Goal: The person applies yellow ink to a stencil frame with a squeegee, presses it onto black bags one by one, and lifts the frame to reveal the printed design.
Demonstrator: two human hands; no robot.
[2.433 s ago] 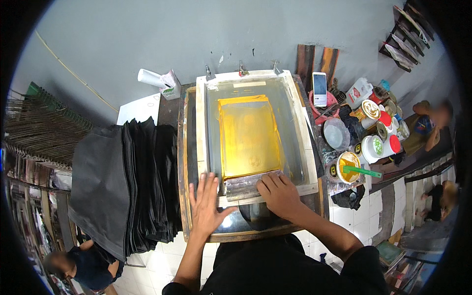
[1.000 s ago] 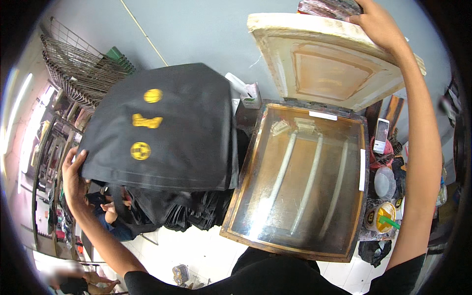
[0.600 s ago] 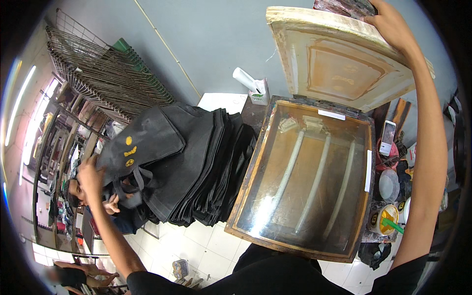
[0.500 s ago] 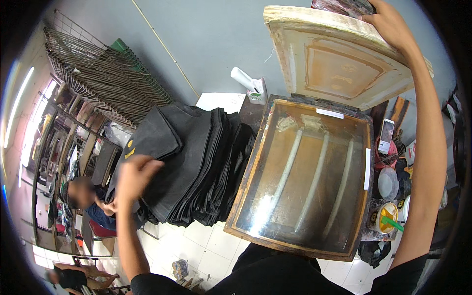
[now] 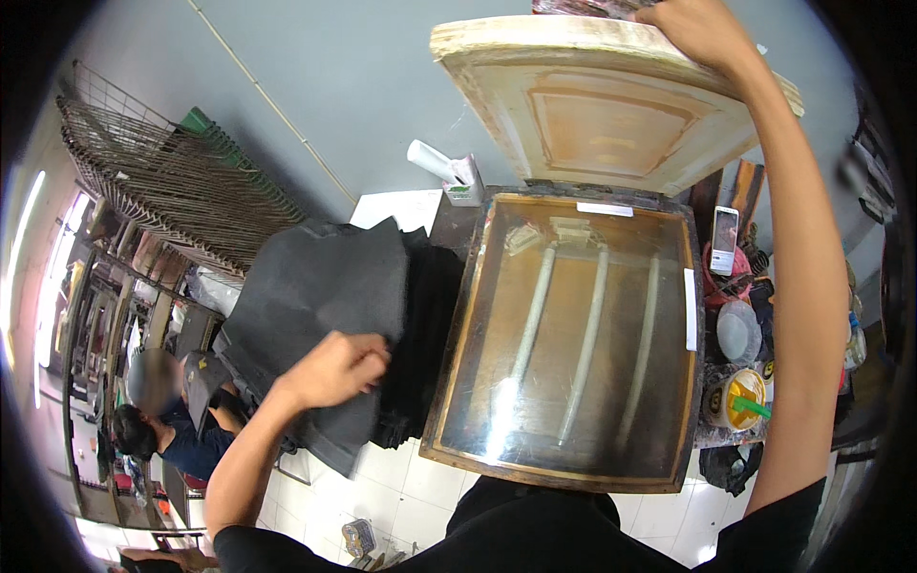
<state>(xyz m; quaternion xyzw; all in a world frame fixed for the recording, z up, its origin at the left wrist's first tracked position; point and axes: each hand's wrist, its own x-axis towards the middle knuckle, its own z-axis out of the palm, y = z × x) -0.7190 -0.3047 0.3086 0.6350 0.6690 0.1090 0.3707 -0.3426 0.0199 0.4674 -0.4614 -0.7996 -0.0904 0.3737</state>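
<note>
My left hand [image 5: 336, 371] is closed at the right edge of the top black fabric piece [image 5: 310, 277], its fingertips curled out of sight against the cloth. Under that piece lies a thick stack of similar black pieces [image 5: 420, 325]. With the arm stretched far forward, my right hand [image 5: 702, 33] grips the top edge of a wooden screen-printing frame [image 5: 611, 115]. The frame stands tilted up on its hinge at the far side of the glass-topped printing table [image 5: 583, 353]. Pale tubes show beneath the glass, and nothing lies on it.
On the right are a phone [image 5: 725, 234], a clear round container [image 5: 738, 331] and a tub of yellow ink [image 5: 731, 401] with a green handle. A wire drying rack [image 5: 167, 177] leans at the far left. A co-worker [image 5: 186, 435] holds a black piece near the stack.
My left hand has moved right, from the stack's left side onto its top piece, and its fingers have closed. The marked black piece has left the stack and is now with the co-worker.
</note>
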